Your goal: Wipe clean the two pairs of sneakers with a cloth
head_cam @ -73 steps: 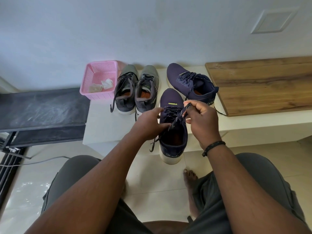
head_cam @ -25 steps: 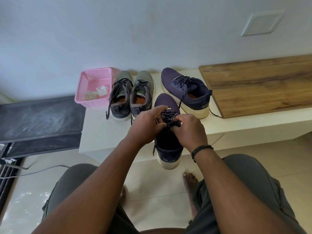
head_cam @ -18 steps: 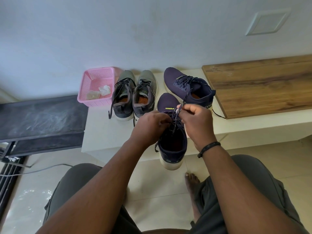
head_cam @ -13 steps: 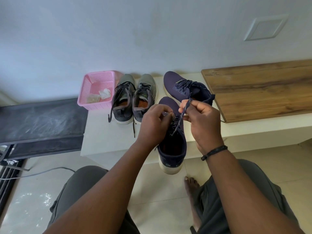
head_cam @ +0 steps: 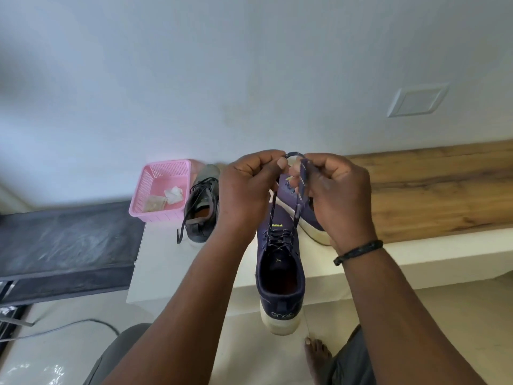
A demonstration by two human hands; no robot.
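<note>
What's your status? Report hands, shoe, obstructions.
Left hand and right hand both pinch the lace, pulled up. Navy sneaker on bench edge, heel overhanging. No cloth in either grip.

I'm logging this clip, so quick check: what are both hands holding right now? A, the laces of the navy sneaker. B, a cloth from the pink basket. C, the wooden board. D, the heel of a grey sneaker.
A: the left hand and right hand each pinch a strand of the laces, pulled up above the navy sneaker on the ledge.
</note>
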